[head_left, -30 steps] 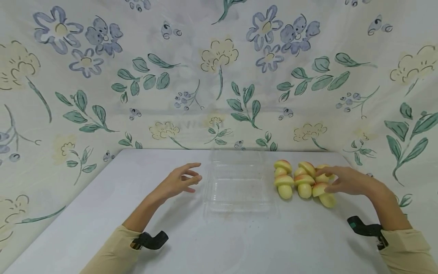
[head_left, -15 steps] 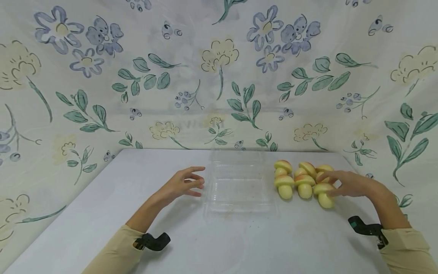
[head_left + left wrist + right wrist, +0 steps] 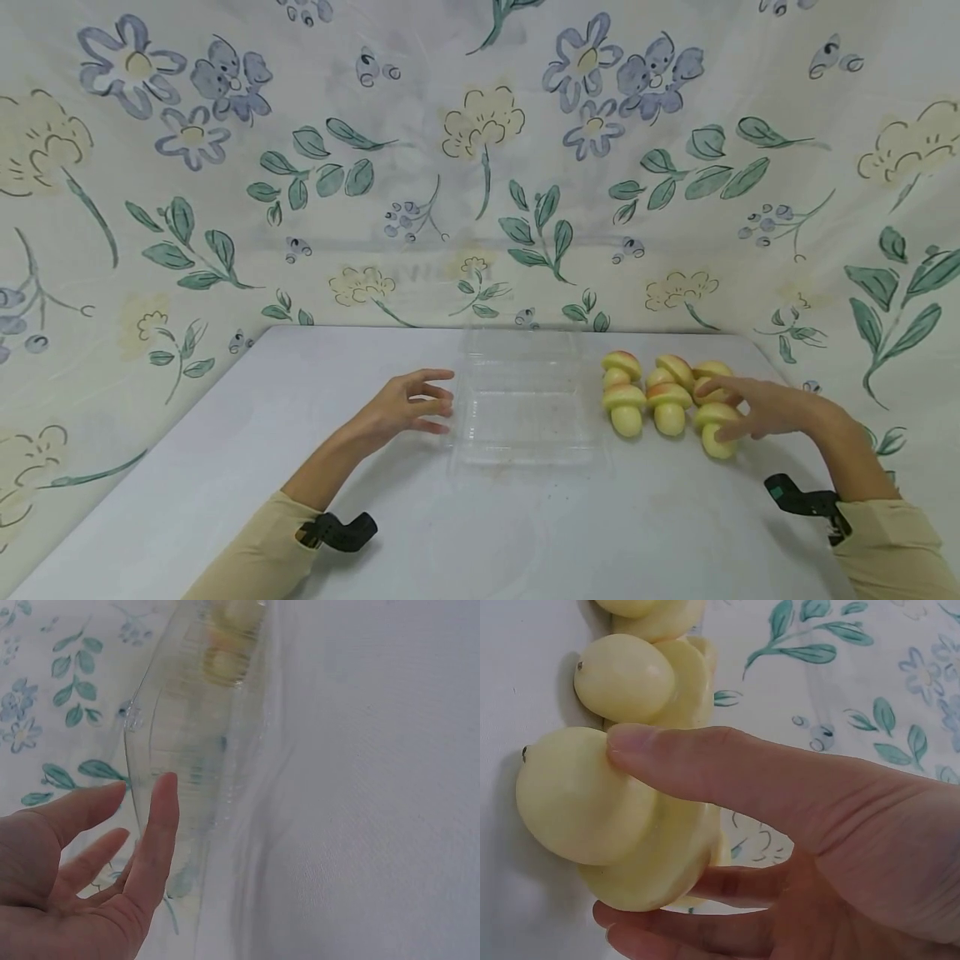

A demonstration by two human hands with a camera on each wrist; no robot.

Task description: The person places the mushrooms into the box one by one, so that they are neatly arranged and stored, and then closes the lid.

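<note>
My right hand pinches the front-right yellow mushroom-shaped piece. In the right wrist view its thumb lies on the rounded pale stem, with fingers curled behind the cap. Several more such pieces, with red-blushed caps, stand in two rows left of that hand. To the left, my left hand reaches up to the left side of a clear plastic box; its fingers are spread and relaxed. The left wrist view has those fingertips right at the transparent wall.
The clear box has its lid standing behind it. A white table lies under everything, and a flowered cloth hangs at its back. Both wrists carry black camera mounts.
My left hand has moved right, closer to the box. The front-right mushroom-shaped piece has shifted slightly right and turned more upright under my right hand, parting from its neighbour.
</note>
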